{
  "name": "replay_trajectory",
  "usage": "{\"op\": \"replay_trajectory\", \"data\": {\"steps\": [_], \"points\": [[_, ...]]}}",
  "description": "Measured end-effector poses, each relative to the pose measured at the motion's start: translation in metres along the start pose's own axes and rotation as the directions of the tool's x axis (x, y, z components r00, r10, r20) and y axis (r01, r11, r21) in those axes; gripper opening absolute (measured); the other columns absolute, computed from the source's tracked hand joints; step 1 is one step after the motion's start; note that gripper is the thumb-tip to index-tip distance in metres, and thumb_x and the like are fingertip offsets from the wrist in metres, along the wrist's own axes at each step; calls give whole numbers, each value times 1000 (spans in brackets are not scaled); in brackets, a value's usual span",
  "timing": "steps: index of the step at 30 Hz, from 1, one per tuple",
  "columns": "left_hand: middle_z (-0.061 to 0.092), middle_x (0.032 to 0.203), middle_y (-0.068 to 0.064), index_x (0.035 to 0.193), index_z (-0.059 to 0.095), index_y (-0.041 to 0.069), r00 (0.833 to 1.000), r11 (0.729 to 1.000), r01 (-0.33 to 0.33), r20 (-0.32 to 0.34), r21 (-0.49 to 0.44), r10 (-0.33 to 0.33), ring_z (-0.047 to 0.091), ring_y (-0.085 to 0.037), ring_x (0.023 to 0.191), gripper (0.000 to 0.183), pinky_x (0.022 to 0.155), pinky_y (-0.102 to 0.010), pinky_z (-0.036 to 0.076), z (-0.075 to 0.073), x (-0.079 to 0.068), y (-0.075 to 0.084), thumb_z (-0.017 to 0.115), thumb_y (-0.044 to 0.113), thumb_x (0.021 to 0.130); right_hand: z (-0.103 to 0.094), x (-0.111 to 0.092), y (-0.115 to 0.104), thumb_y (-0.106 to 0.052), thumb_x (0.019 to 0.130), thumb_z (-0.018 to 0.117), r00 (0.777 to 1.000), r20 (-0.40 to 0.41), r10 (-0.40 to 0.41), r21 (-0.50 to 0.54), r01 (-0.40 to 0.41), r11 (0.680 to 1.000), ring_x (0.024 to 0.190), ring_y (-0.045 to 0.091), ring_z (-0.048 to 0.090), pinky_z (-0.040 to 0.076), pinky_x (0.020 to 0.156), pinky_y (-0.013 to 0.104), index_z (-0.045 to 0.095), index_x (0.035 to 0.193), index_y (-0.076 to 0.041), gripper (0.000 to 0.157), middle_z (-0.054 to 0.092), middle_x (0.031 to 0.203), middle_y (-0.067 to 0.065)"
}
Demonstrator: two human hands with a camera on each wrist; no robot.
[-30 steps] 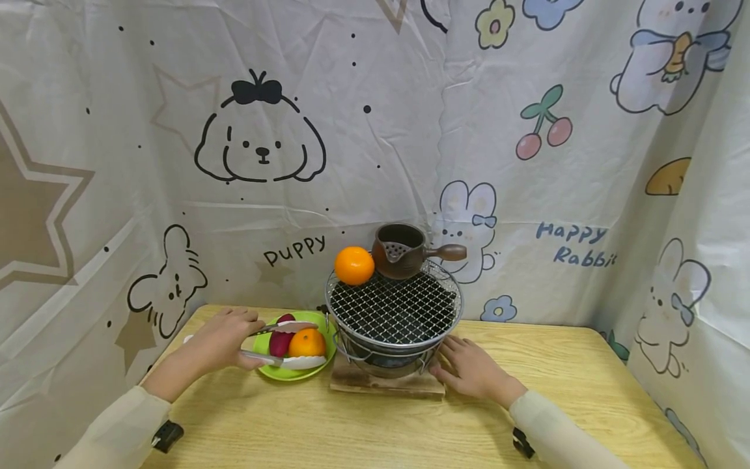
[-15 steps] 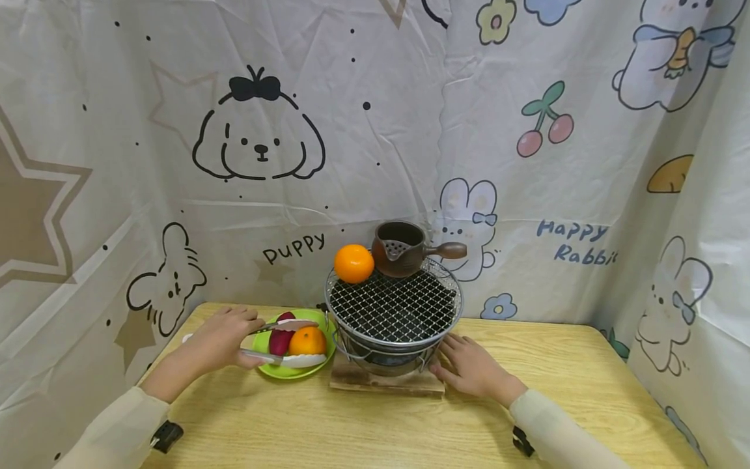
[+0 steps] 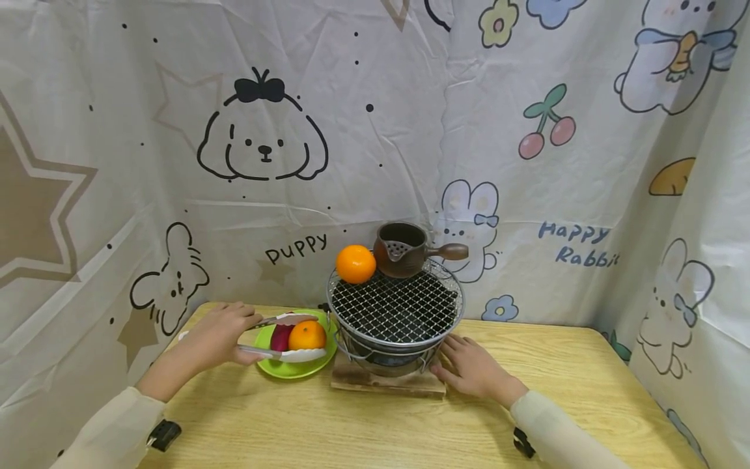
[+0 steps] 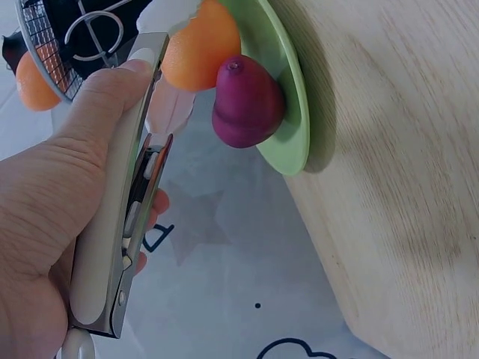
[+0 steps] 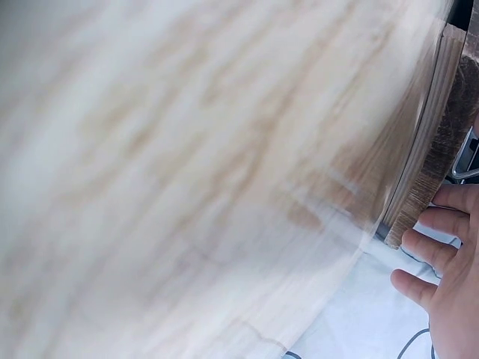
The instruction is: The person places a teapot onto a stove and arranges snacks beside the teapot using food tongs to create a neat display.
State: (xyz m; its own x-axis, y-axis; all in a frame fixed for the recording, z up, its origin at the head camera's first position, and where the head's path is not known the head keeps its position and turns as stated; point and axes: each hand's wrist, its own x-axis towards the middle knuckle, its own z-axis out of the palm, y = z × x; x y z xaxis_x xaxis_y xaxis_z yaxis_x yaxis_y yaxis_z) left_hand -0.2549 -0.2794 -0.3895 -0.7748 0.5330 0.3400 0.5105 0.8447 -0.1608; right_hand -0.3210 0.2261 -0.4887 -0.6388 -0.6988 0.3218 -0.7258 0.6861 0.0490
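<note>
My left hand (image 3: 221,331) grips metal tongs (image 4: 112,202) with pale scalloped tips. The tips stand on either side of an orange (image 3: 307,335) over a light green plate (image 3: 291,371). Beside the orange on the plate sits a purple pear-shaped fruit (image 4: 249,102), partly hidden by the tongs in the head view. My right hand (image 3: 473,368) lies with fingers extended at the right edge of a wooden board (image 3: 387,384), close by the grill's foot. On that board stands a round grill (image 3: 395,306) with a wire mesh top.
A second orange (image 3: 355,264) and a brown side-handled pot (image 3: 401,251) rest on the back of the grill mesh. The wooden table (image 3: 562,384) runs to a printed cloth (image 3: 375,130) hanging behind and at both sides.
My left hand and the tongs have risen slightly, and the orange between the tips sits a little higher over the plate. My right hand stays in place.
</note>
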Motion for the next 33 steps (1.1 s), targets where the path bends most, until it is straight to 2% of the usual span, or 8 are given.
{"op": "replay_trajectory", "data": {"steps": [10,20,25,33], "points": [[70,102,-10,106,74,3,999,1000,-17,-42,26,18,65,-31,94,61,84,-52,55,-5,-2,1,88,48,69,3,-2,0,-40,100,58,999,-36,-26,-18,25,1000,127,38,60,49,104,56,58,141,-1,57,63,139,18],[70,102,-11,108,74,1,999,1000,18,-43,14,-17,64,-31,94,62,83,-51,55,-14,-2,-3,87,49,71,4,-2,0,-41,99,59,998,-59,-36,-24,35,999,126,36,61,48,104,58,59,140,-4,55,63,139,15],[71,105,-13,109,74,-1,998,1000,27,-56,6,-26,65,-32,97,64,84,-53,55,-16,-1,-6,88,49,71,3,0,1,-42,100,58,998,-55,-30,-13,29,999,129,36,59,47,105,61,58,141,-5,56,63,140,15],[71,110,-18,113,73,-2,997,998,69,-41,-12,-70,66,-36,101,66,89,-58,54,-26,0,-11,88,48,72,0,2,1,-40,98,60,996,-66,-54,-36,52,998,126,34,60,48,104,59,60,139,-4,54,64,137,14]]}}
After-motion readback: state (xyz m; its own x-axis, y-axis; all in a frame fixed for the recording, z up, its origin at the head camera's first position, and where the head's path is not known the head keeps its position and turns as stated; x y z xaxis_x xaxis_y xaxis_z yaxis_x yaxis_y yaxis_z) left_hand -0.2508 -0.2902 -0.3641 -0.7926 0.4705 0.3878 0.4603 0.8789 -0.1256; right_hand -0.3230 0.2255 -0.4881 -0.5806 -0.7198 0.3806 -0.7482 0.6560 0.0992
